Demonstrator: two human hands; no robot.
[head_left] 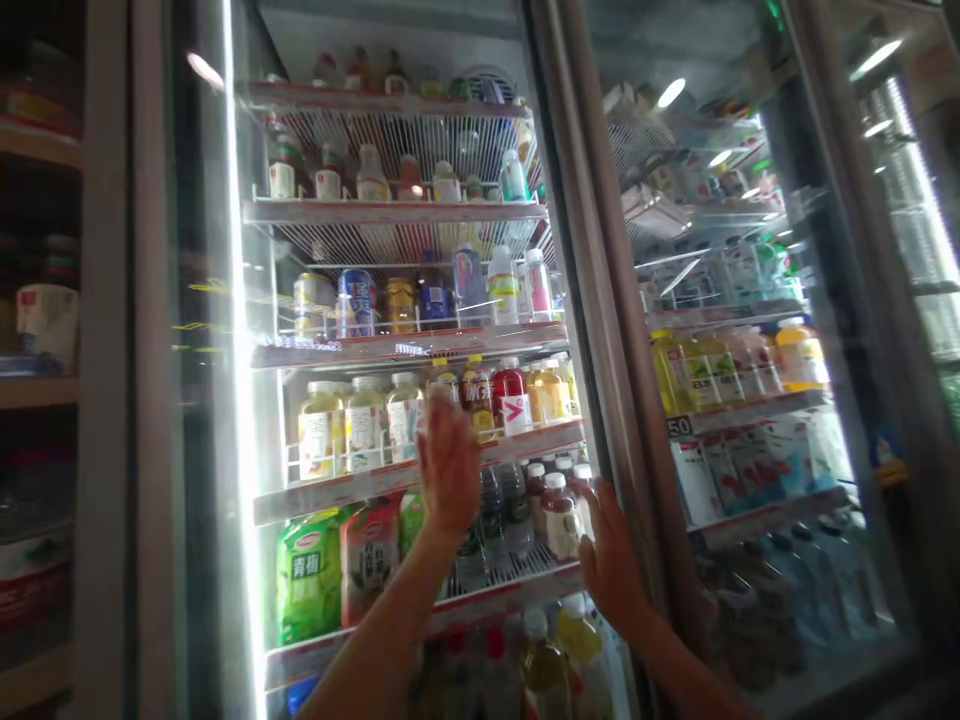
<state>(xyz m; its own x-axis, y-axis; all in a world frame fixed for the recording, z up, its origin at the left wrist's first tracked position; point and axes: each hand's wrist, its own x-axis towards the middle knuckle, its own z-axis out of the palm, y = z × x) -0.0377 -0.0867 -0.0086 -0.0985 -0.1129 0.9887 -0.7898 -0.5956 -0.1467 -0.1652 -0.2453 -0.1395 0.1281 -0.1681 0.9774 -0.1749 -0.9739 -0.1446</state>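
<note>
My left hand (450, 462) is raised in front of the fridge's bottle shelf, blurred, its fingers stretched upward and holding nothing I can see. Behind it stand dark tea bottles with yellow caps and a red bottle (512, 400) with a white label. My right hand (611, 555) is lower, beside the metal door frame (600, 300), with fingers extended and thumb apart. Small white-capped bottles (561, 520) are just left of it. Whether either hand touches the glass or the frame I cannot tell.
Lit shelves hold cans (355, 303), pale-labelled bottles (364, 425), a green pouch (309, 575) and a red pouch (370, 550). Light reflections lie across the glass. Another drinks cabinet (739, 400) adjoins on the right; a dark shelf with jars (46, 320) is at left.
</note>
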